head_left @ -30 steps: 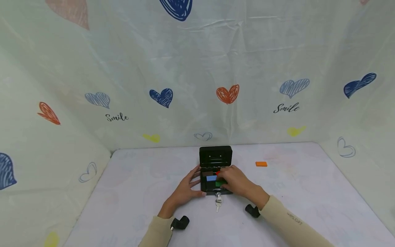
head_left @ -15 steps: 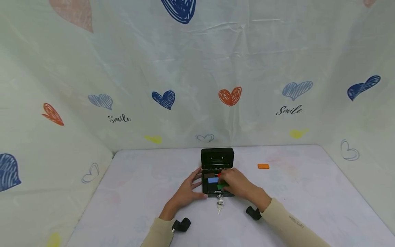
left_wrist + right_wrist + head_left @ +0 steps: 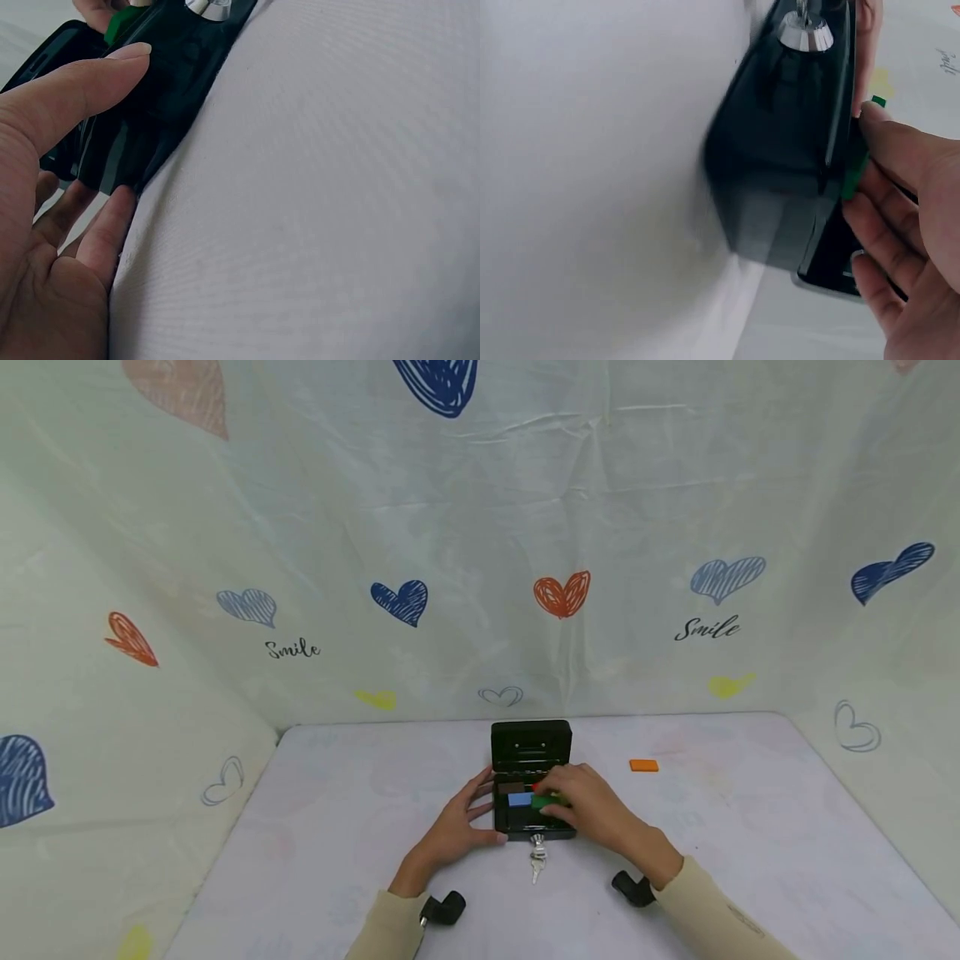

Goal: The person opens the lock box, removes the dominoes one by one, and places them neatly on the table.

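Observation:
A small black cash box (image 3: 531, 745) stands with its lid raised. My left hand (image 3: 452, 828) holds its left side, thumb at the front corner and fingers along the side wall. Inside the box, my right hand (image 3: 594, 803) pinches a green block (image 3: 855, 174) between thumb and fingers; the block is tilted in the right wrist view. A blue block (image 3: 519, 799) and a brown block (image 3: 512, 787) lie in the box to the left of it. Only a bit of a red piece (image 3: 536, 787) shows beside my right fingers, which hide the box's right part.
Keys (image 3: 537, 862) hang from the lock at the box's front. An orange block (image 3: 643, 766) lies apart on the white table (image 3: 360, 777), to the right of the box. A white curtain (image 3: 450, 510) with printed hearts rises behind the table.
My right hand has lifted slightly and shifted back and to the right, tilting the green block. My left hand stays at the box. The head view has shifted a little.

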The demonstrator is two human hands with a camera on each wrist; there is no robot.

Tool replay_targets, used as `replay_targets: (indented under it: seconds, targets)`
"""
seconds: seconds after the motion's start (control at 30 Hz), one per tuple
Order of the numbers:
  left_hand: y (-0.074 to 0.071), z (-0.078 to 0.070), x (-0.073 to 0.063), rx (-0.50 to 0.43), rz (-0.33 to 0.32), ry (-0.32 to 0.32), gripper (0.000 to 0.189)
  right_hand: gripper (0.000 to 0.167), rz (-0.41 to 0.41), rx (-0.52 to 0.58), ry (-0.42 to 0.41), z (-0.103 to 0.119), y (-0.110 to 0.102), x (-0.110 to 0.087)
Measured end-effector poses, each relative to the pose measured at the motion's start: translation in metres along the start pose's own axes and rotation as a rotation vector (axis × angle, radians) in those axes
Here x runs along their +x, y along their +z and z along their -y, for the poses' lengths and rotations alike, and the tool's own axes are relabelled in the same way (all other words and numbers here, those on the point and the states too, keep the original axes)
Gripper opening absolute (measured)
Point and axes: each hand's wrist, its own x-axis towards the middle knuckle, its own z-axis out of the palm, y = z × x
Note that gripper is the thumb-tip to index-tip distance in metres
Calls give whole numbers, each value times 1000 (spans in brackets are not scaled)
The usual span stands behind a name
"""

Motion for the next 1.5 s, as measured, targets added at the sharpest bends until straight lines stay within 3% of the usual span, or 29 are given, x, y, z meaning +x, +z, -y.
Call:
replay_targets:
  seconds: [0.33,0.57,0.9,1.3,1.5]
  targets:
    - [2,-1,-2,14,-21,-10,107,28,-50,-168,6,-11,-13,-13]
    - [3,-2,-2,16,-21,-8,106,33,-113,-183,-5,-24,-23,-26]
    - [3,-4,-2,14,-24,-13,106,35,-218,-214,-92,-49,-31,-44]
    - [4,-5,-2,16,-34,-27,106,38,-240,-247,-67,-79,-43,-66]
    - [5,-4,-2,20,-44,-35,106,36,-217,-241,-12,-93,-47,-75]
